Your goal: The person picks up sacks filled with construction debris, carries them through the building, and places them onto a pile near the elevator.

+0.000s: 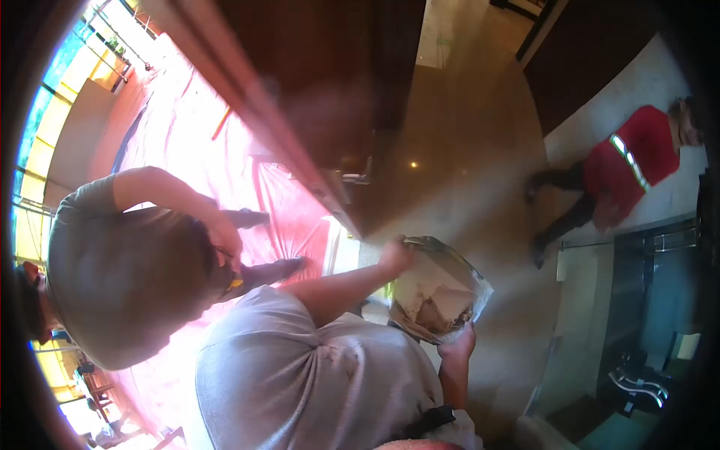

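My left hand grips the upper left edge of an open, stiff-sided bag. At the bag's lower right edge, my right hand is closed on the rim. The bag's mouth faces the camera and shows pale inner walls, with brownish, crumbly material towards the lower part. What that material is cannot be made out. Both forearms reach out from my light grey shirt, and the bag is held in the air in front of it.
Another person in a dark shirt stands close by at left, on a pink floor sheet. A person in a red top is at right on the brown floor. A dark wooden panel rises at top centre.
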The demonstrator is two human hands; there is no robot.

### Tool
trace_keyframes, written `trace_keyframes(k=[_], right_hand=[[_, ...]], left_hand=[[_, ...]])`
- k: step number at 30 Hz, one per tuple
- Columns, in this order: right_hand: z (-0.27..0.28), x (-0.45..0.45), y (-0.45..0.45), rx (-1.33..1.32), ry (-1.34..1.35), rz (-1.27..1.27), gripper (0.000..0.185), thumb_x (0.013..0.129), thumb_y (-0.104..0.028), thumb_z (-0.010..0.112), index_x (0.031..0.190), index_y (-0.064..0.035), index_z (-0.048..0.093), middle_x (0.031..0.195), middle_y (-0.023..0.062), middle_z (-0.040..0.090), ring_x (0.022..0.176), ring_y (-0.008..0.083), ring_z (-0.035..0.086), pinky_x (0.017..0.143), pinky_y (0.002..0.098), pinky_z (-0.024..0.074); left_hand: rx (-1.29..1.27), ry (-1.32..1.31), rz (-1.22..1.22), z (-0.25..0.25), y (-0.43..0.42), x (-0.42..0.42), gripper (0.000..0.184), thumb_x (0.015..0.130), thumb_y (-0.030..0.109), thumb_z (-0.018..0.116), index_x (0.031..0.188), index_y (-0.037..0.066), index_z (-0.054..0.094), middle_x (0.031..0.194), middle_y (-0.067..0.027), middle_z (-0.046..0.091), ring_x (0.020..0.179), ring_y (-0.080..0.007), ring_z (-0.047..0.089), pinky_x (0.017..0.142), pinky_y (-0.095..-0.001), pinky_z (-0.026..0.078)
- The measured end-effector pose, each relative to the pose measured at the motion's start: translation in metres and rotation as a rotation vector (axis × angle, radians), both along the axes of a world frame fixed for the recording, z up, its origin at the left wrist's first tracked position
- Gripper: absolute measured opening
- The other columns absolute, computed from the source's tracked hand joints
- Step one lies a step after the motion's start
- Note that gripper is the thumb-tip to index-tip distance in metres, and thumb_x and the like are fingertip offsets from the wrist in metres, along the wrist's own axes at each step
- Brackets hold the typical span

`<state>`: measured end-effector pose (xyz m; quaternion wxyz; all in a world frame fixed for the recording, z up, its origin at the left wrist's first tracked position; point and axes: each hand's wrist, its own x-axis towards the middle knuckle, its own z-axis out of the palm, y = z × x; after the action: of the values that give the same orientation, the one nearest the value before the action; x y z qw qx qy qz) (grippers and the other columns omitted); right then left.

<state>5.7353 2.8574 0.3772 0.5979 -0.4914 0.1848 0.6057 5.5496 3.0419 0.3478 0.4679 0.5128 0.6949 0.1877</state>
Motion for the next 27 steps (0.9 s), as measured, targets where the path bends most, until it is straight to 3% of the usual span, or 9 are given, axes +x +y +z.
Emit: trace_keyframes(k=[5,9,11,14,16,19,22,25,27], right_hand=[[-0.017,0.01,-0.006,0.049,-0.019,0.114,0.049,0.089,-0.04,0.035,0.125,-0.006,0.036,0.126,0.0121,0.041,0.115,0.0314,0.04,0.095,0.0505,0.0302],[0.018,0.027,0.001,-0.051,-0.097,0.163,0.047,0.089,-0.037,0.037,0.123,-0.0043,0.037,0.126,0.0116,0.041,0.115,0.0311,0.04,0.095,0.0501,0.0298],[0.019,0.029,-0.001,0.036,-0.048,0.152,0.045,0.088,-0.034,0.039,0.122,-0.0045,0.038,0.125,0.0116,0.042,0.113,0.0308,0.042,0.095,0.0491,0.0309],[0.043,0.019,-0.007,0.162,-0.029,0.175,0.042,0.087,-0.032,0.042,0.119,-0.0053,0.042,0.12,0.0105,0.046,0.107,0.0288,0.047,0.091,0.0451,0.0369],[-0.007,0.011,0.002,0.137,-0.023,0.095,0.04,0.087,-0.031,0.042,0.117,-0.0058,0.044,0.117,0.0104,0.048,0.105,0.0287,0.048,0.09,0.0451,0.0381],[-0.022,-0.001,-0.013,0.156,0.004,0.086,0.038,0.087,-0.028,0.039,0.117,-0.0071,0.045,0.117,0.0111,0.049,0.106,0.0298,0.048,0.091,0.0469,0.037],[-0.027,0.002,-0.007,0.13,0.014,0.055,0.037,0.088,-0.027,0.034,0.118,-0.0071,0.043,0.12,0.012,0.047,0.108,0.0311,0.047,0.092,0.0519,0.0339],[-0.032,-0.006,-0.014,0.141,-0.018,0.018,0.037,0.088,-0.025,0.033,0.119,-0.0071,0.043,0.119,0.0121,0.047,0.108,0.0311,0.048,0.092,0.0528,0.0335],[-0.032,-0.016,-0.014,0.209,0.005,0.002,0.038,0.088,-0.026,0.031,0.119,-0.0068,0.042,0.121,0.0124,0.046,0.109,0.0312,0.046,0.093,0.0533,0.0326]], left_hand=[[-0.199,-0.028,0.086,0.044,-0.011,-0.011,0.036,0.074,0.018,0.054,0.105,0.001,0.053,0.076,-0.0184,0.061,0.065,-0.0268,0.062,0.049,-0.0314,0.049],[0.445,0.468,-0.425,-0.059,-0.025,-0.031,0.03,0.073,0.017,0.053,0.1,0.003,0.055,0.078,-0.0122,0.059,0.069,-0.0219,0.059,0.06,-0.0332,0.05],[0.571,0.664,-0.521,-0.033,-0.033,-0.035,0.027,0.073,0.015,0.053,0.097,0.004,0.056,0.082,-0.0118,0.059,0.074,-0.0236,0.057,0.065,-0.0353,0.049],[0.491,0.256,-0.325,-0.046,-0.044,-0.039,0.023,0.073,0.013,0.053,0.094,0.003,0.057,0.086,-0.0131,0.059,0.079,-0.0285,0.056,0.071,-0.038,0.047],[0.103,-0.429,0.164,-0.117,-0.02,-0.043,0.022,0.072,0.011,0.053,0.093,0.002,0.057,0.084,-0.0143,0.059,0.076,-0.0312,0.057,0.069,-0.0392,0.047],[0.402,0.452,-0.568,-0.072,-0.041,-0.058,0.019,0.074,0.012,0.053,0.088,0.001,0.057,0.078,-0.0128,0.058,0.067,-0.0263,0.055,0.063,-0.0379,0.046],[-0.138,-0.494,0.163,-0.052,-0.025,-0.032,0.02,0.075,0.015,0.052,0.086,-0.001,0.055,0.073,-0.0101,0.056,0.063,-0.0223,0.053,0.057,-0.0375,0.043],[-0.099,-0.492,0.24,-0.067,-0.015,-0.018,0.025,0.069,0.017,0.053,0.085,-0.001,0.057,0.079,-0.0188,0.059,0.073,-0.0305,0.059,0.064,-0.0408,0.049],[0.195,-0.371,-0.058,-0.133,0.002,-0.016,0.021,0.07,0.018,0.052,0.079,-0.001,0.057,0.076,-0.0177,0.058,0.071,-0.0297,0.059,0.062,-0.0403,0.049]])
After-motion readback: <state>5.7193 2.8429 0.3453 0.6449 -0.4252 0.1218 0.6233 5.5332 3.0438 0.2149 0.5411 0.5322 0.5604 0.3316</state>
